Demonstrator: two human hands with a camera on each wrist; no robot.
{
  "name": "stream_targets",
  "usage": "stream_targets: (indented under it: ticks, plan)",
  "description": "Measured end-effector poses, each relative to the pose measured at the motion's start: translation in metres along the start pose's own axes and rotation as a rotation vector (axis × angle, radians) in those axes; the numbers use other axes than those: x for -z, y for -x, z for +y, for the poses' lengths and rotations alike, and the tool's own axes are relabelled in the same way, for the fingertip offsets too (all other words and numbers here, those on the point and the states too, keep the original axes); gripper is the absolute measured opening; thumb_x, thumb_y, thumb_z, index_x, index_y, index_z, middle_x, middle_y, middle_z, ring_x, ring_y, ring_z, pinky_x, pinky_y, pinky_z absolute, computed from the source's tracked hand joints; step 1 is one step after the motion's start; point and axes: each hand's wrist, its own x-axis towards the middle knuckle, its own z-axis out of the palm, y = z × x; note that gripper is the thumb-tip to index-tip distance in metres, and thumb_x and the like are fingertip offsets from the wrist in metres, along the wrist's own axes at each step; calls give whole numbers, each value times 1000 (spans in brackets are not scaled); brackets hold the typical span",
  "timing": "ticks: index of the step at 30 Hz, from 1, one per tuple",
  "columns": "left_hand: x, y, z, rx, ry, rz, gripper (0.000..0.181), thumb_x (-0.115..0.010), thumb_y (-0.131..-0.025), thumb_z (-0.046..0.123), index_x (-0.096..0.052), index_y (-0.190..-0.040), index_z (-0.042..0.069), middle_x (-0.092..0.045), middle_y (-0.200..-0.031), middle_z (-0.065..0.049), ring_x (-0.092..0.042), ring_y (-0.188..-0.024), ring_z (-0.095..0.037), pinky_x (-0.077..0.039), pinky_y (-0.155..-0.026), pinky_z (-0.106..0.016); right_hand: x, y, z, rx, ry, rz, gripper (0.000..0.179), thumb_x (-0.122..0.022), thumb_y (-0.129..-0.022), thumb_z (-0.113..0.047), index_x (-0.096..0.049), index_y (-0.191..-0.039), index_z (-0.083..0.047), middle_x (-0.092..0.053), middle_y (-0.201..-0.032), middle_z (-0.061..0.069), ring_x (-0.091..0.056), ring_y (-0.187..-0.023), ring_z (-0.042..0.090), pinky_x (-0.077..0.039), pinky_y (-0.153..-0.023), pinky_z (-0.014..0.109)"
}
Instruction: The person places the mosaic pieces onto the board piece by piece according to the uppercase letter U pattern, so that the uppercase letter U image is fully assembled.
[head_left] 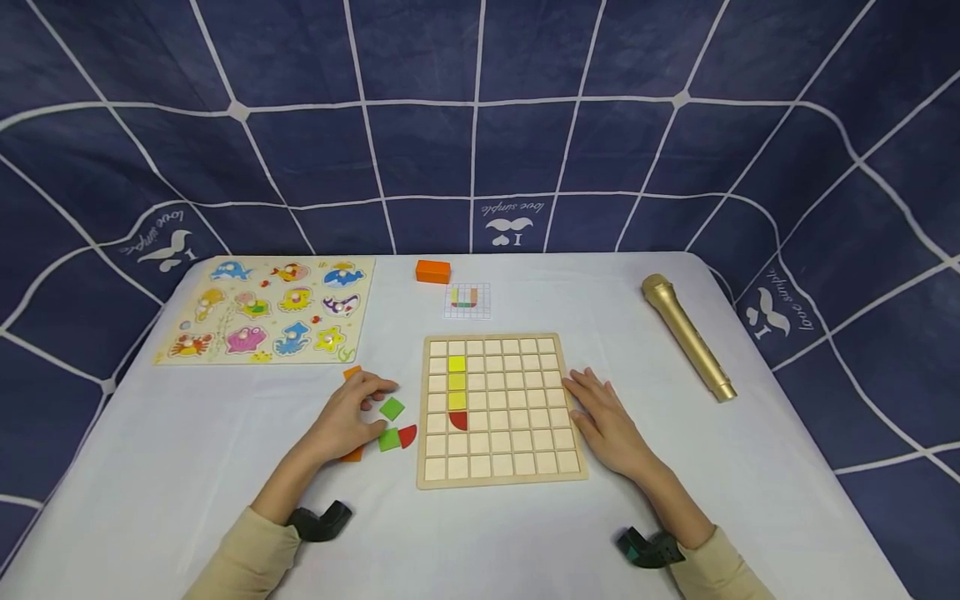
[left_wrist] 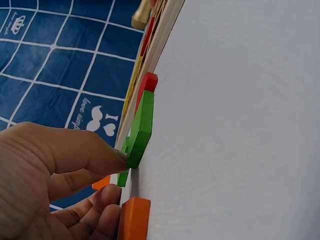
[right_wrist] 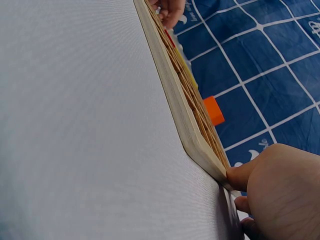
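Left hand [head_left: 347, 423], fingers loosely bent and gripping nothing: the thumb touches a green square tile [head_left: 389, 439], apparently painted wood, left of the pale wooden grid board [head_left: 502, 482]; the index finger stands apart from the thumb. Right hand [head_left: 611, 429], fingers extended, rests against the board's right edge. The touched tile should prove light, stiff, hardly fragile and somewhat slippery — best pinched by 2 opposite edges rather than by its broad face. Just beside it, a red quarter-circle tile [head_left: 407, 436]; near these, a 2nd green square tile [head_left: 392, 408]. At the left hand, partly hidden, 2 orange pieces [head_left: 352, 456]. On the board, 3 yellow square tiles [head_left: 457, 382] form a column, ending nearest the person in 1 red quarter-round [head_left: 458, 420]. Farther out — a white printed pattern card [head_left: 467, 302], an orange rectangular block [head_left: 432, 272], a pale sea-animal puzzle board [head_left: 318, 290] and a gold cylindrical microphone [head_left: 690, 337].
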Motion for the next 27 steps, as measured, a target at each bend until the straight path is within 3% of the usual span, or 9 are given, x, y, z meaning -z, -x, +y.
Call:
stream_targets:
  ticks: [10,27]
  plan:
    - [-2,0,1,-6,-34,24,41,-74,-69,-1,-66,-108,9,-48,-92,0,-45,-77,-14,-38,-69,-29,0,1,0,-16,2,-13,46,-54,-92,-12,-43,-136,-3,-35,-143,17,-18,-136,33,-8,-107,53]
    - [-3,-1,2,-11,-63,54,25,-76,-70,6,-69,-94,11,-49,-88,1,-46,-74,-13,-38,-68,-30,0,1,0,-8,1,-14,46,-53,-92,-11,-43,-136,-3,-35,-142,17,-18,-136,34,-7,-107,52]
